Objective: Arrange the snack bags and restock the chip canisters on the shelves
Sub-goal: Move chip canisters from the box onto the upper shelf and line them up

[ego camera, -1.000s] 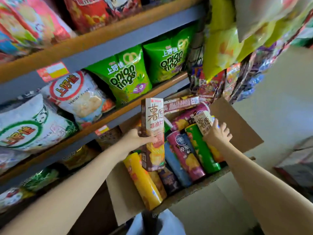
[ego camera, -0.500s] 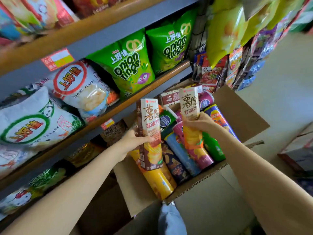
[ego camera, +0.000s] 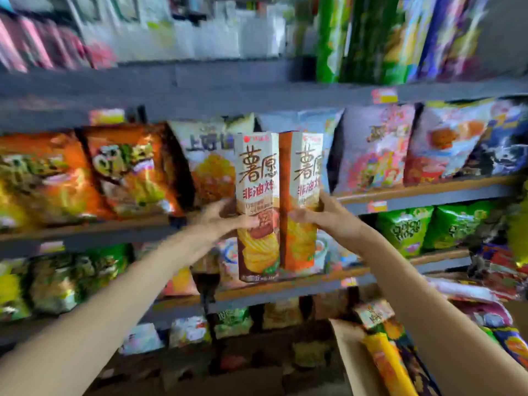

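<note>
I hold two tall chip boxes upright and side by side in front of the shelves. My left hand (ego camera: 225,221) grips the brown chip box (ego camera: 257,178) around its middle. My right hand (ego camera: 328,218) grips the orange chip box (ego camera: 305,172) the same way. The two boxes touch along their inner edges. Behind them a row of snack bags (ego camera: 211,172) leans on a grey shelf (ego camera: 423,192). The cardboard box (ego camera: 347,350) with a yellow chip canister (ego camera: 385,364) and others lies at the lower right. The picture is blurred by motion.
Orange snack bags (ego camera: 85,172) fill the left of the same shelf. Green onion-ring bags (ego camera: 428,227) stand one shelf lower on the right. More bags hang at the upper right (ego camera: 400,38). Dim lower shelves (ego camera: 228,324) hold small packs.
Both hands have lifted their chip boxes out of the cardboard box and up in front of the shelf, bringing them together. My view has swung up and left.
</note>
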Motion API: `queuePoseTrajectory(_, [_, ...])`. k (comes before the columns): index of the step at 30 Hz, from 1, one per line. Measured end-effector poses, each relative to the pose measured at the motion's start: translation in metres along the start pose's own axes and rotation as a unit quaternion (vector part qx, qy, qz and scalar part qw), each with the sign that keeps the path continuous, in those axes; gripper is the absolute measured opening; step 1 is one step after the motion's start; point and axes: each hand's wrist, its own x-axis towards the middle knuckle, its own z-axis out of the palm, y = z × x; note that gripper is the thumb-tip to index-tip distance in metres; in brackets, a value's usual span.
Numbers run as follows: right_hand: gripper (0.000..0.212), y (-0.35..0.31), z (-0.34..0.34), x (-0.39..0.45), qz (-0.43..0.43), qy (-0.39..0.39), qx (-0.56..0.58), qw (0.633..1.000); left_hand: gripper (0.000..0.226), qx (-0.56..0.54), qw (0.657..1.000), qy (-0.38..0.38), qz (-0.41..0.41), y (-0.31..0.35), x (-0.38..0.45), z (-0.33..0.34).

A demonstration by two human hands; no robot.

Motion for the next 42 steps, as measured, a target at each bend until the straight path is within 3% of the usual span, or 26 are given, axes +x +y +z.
queuePoseTrajectory(3, [0.026, -0.077, 0.053, 0.026, -0.074, -0.028, -0.004, 0.997, 0.052, -0.043, 0.993, 0.062, 0.09, 0.059, -0.033, -0.065])
queuePoseTrajectory(6, [0.052, -0.138, 0.091, 0.047, -0.141, -0.032, -0.057, 0.988, 0.036, -0.089, 0.978, 0.116, 0.147, 0.101, -0.058, -0.11])
queuePoseTrajectory(10, [0.038, -0.188, 0.128, 0.07, -0.19, -0.047, -0.067, 0.978, 0.045, -0.107, 0.963, 0.149, 0.196, 0.122, -0.073, -0.157])
queuePoseTrajectory(12, [0.042, -0.201, 0.144, 0.083, -0.204, -0.049, -0.055, 0.976, 0.043, -0.101, 0.956, 0.161, 0.222, 0.128, -0.079, -0.173])
queuePoseTrajectory(15, [0.049, -0.215, 0.176, 0.105, -0.208, -0.016, -0.023, 0.978, 0.047, -0.085, 0.948, 0.182, 0.248, 0.137, -0.088, -0.198])
queuePoseTrajectory(23, [0.067, -0.262, 0.283, 0.162, -0.3, 0.081, -0.065, 0.948, 0.061, -0.053, 0.911, 0.297, 0.28, 0.158, -0.107, -0.304])
queuePoseTrajectory(26, [0.079, -0.281, 0.332, 0.2, -0.283, 0.105, -0.078, 0.95, 0.051, -0.006, 0.908, 0.321, 0.271, 0.164, -0.106, -0.363])
queuePoseTrajectory(29, [0.071, -0.3, 0.379, 0.244, -0.238, 0.115, -0.069, 0.962, 0.061, 0.049, 0.907, 0.341, 0.242, 0.17, -0.093, -0.429])
queuePoseTrajectory(32, [0.08, -0.31, 0.419, 0.292, -0.196, 0.123, -0.049, 0.972, 0.069, 0.074, 0.918, 0.329, 0.209, 0.171, -0.074, -0.485])
queuePoseTrajectory(35, [0.079, -0.31, 0.446, 0.338, -0.146, 0.125, -0.027, 0.981, 0.068, 0.124, 0.924, 0.299, 0.204, 0.173, -0.059, -0.519])
queuePoseTrajectory(39, [0.1, -0.3, 0.462, 0.389, -0.115, 0.137, -0.031, 0.983, 0.074, 0.227, 0.91, 0.299, 0.177, 0.178, -0.053, -0.546])
queuePoseTrajectory(42, [0.08, -0.303, 0.471, 0.392, -0.089, 0.159, -0.085, 0.98, 0.09, 0.307, 0.898, 0.265, 0.168, 0.171, -0.051, -0.554])
